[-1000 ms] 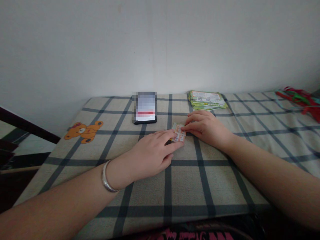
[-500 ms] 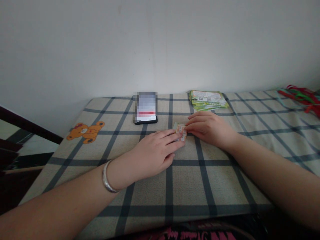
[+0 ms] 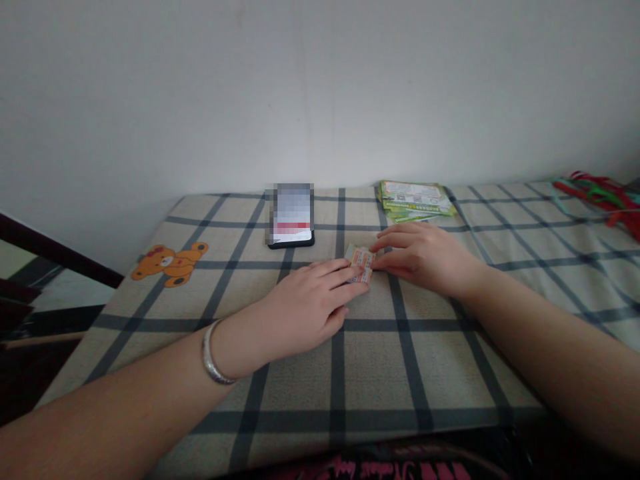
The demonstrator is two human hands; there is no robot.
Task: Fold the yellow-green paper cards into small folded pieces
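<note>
L hand [image 3: 311,303] on sm printed paper [image 3: 363,258], R hand [image 3: 424,259] at its edge, phone [image 3: 294,234] nearby

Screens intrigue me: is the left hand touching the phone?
No, the left hand rests on small printed paper, apart from the phone.

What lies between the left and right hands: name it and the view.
A small orange-and-white printed paper, shown in the head view: the left hand lies partly over it, and the right hand is at its right edge.
</note>
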